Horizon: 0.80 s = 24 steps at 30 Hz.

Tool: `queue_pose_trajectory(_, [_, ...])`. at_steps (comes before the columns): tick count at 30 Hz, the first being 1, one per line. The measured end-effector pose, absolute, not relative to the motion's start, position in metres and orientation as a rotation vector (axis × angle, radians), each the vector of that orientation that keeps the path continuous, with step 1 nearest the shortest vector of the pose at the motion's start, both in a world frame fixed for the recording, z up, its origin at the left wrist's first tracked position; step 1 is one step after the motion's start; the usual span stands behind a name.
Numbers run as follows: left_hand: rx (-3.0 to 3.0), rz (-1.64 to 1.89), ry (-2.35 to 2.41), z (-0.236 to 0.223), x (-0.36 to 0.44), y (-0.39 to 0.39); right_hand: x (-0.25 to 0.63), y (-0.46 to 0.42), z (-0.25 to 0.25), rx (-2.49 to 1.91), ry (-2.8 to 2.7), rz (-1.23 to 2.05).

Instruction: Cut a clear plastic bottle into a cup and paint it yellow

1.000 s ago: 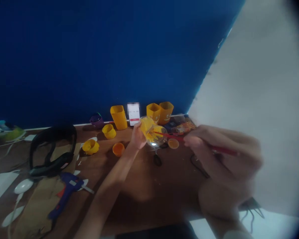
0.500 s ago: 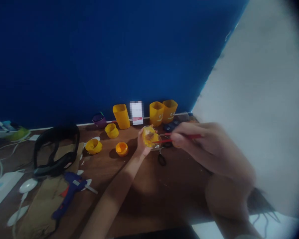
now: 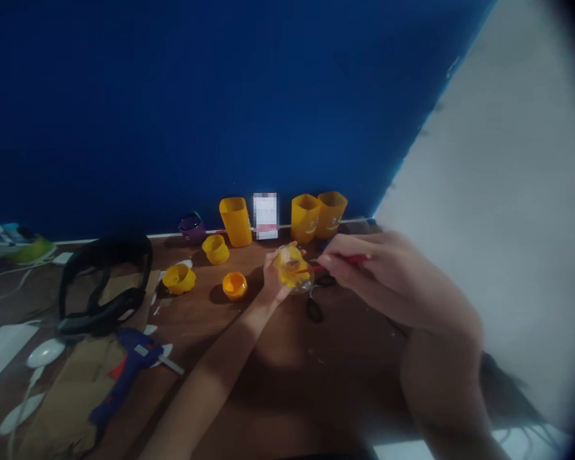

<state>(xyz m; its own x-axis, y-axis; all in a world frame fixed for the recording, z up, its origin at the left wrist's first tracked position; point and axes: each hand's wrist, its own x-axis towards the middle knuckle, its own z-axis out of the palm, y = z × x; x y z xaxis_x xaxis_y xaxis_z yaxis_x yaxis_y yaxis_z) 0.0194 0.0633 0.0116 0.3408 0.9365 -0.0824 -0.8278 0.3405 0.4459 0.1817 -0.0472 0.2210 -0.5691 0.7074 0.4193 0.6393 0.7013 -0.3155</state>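
Note:
My left hand (image 3: pixel 271 276) is closed around a clear plastic bottle piece (image 3: pixel 294 267) partly coated in yellow paint, its open end turned toward me. In a pinch grip, my right hand (image 3: pixel 388 275) holds a thin red paintbrush (image 3: pixel 357 259). The brush's tip end lies against the yellow part; the bristles are too blurred to make out. Left of the piece stands a small pot of orange-yellow paint (image 3: pixel 234 286). Black-handled scissors (image 3: pixel 315 310) lie on the table just below the piece, partly covered by it.
Two yellow cut cups (image 3: pixel 179 279) (image 3: pixel 215 249) stand to the left. Along the blue wall are a purple cup (image 3: pixel 191 229), a tall yellow holder (image 3: pixel 236 223), a phone (image 3: pixel 266 217) and two smiley holders (image 3: pixel 305 220). A glue gun (image 3: pixel 129 364) lies on cardboard beside a black headset (image 3: pixel 105 287).
My right hand has shifted slightly left, bringing the brush further over the painted piece. My left hand still holds the piece in nearly the same place. The view has moved a little.

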Motion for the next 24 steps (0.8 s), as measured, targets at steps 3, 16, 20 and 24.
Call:
queue_pose_trajectory(3, [0.339,1.18,0.342,0.009,0.019,0.063,0.181,-0.042,0.219,-1.06,-2.391,0.199])
queue_pose_trajectory(16, [0.406,1.228,0.427,0.002,0.026,0.066,0.178,-0.026,0.214,-1.198,-2.477,0.185])
queue_pose_trajectory(20, [0.593,1.282,0.385,-0.004,0.028,0.065,0.183,-0.03,0.218,-1.188,-2.333,0.169])
queue_pose_trajectory(24, [0.649,1.319,0.368,-0.007,0.029,0.064,0.191,-0.035,0.222,-1.129,-2.245,0.179])
